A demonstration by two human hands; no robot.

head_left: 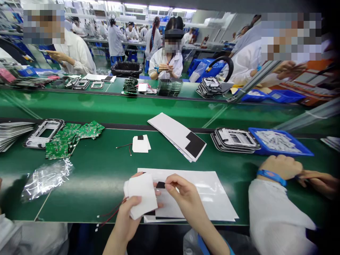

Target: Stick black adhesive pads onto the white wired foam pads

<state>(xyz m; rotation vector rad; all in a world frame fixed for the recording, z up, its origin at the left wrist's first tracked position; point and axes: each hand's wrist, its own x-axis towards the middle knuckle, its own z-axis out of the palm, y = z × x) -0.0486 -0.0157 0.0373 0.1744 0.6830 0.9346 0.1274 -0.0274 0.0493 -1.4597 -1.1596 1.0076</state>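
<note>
My left hand (126,217) is closed round a small white pad (140,194) with thin red and black wires (110,214) hanging from it. My right hand (183,194) pinches a small black sticker (160,185) at the pad's right edge. Both hands hover over a stack of white sheets (212,198) lying on the green table (101,177). A second white pad (140,143) with a black patch and a wire lies further back.
Green circuit boards (69,136), a metal frame (42,132) and a crumpled plastic bag (45,179) lie at left. White strips with black patches (177,136), stacked frames (233,140) and a blue tray (278,141) sit at right. A co-worker's hand (281,166) rests right. Other workers sit beyond.
</note>
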